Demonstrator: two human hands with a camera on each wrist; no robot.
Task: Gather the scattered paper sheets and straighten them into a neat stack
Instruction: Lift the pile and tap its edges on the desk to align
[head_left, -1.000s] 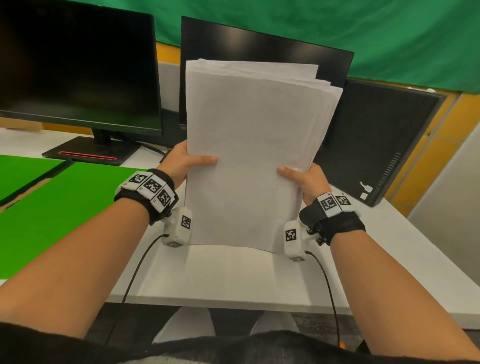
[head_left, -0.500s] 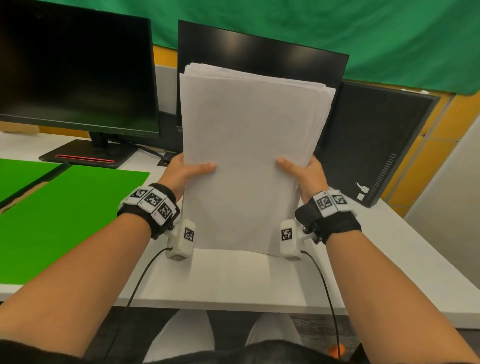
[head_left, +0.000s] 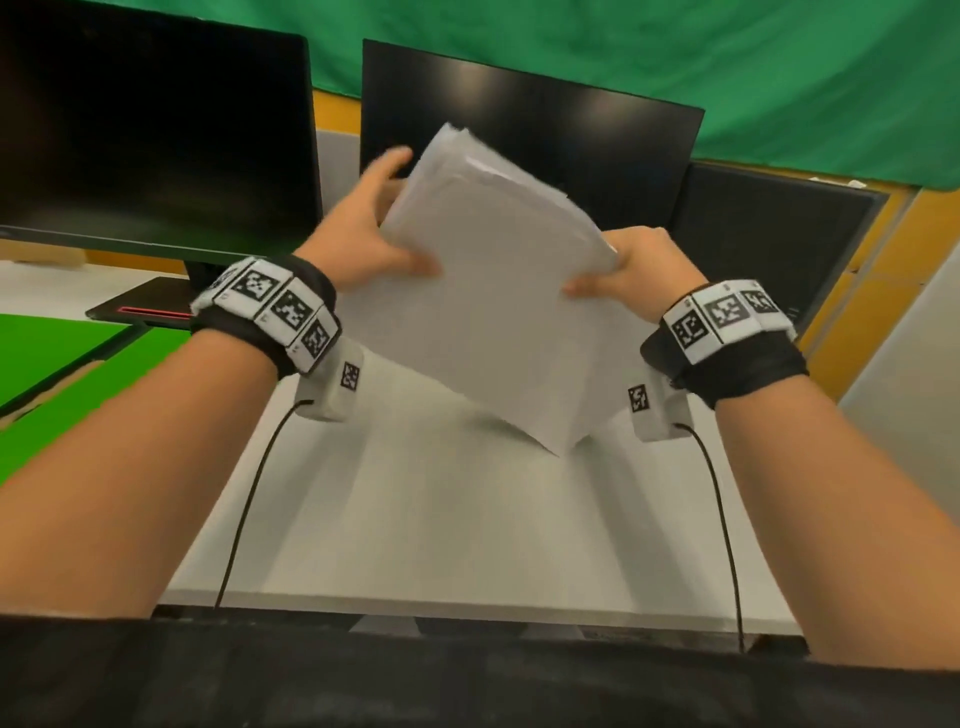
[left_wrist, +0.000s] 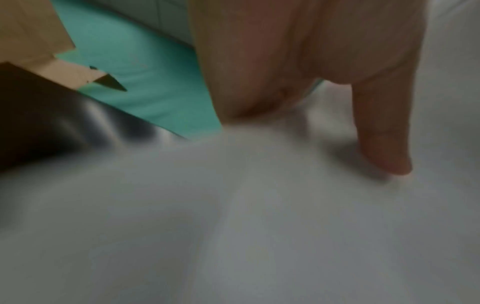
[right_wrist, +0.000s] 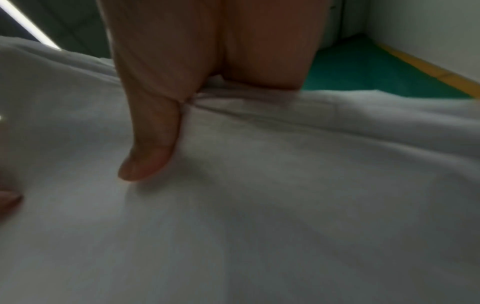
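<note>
A person stands at a white desk (head_left: 431, 535) and holds a stack of white paper sheets (head_left: 498, 306) in the air above it, between both hands. The stack is tilted, with one corner pointing down toward the desk and the opposite corner pointing up in front of a dark monitor (head_left: 530, 130). The sheets at the upper edge are slightly uneven.

The left hand (head_left: 363, 244) grasps the left edge of the stack. Its thumb lies across the front sheet and its fingers reach up behind the paper; the hand is blurred. In the left wrist view the thumb presses flat on the paper.

The right hand (head_left: 639, 270) grasps the right edge, thumb on the front and fingers curled behind. In the right wrist view the thumb lies on the top sheet and the layered paper edges show beside it.

Both wrists wear black bands with black-and-white square markers, each with a small white camera and a thin black cable hanging down.

A second dark monitor (head_left: 150, 140) stands to the left. A bright green mat (head_left: 78, 384) lies on the left of the desk. A green cloth (head_left: 675, 62) hangs behind.
</note>
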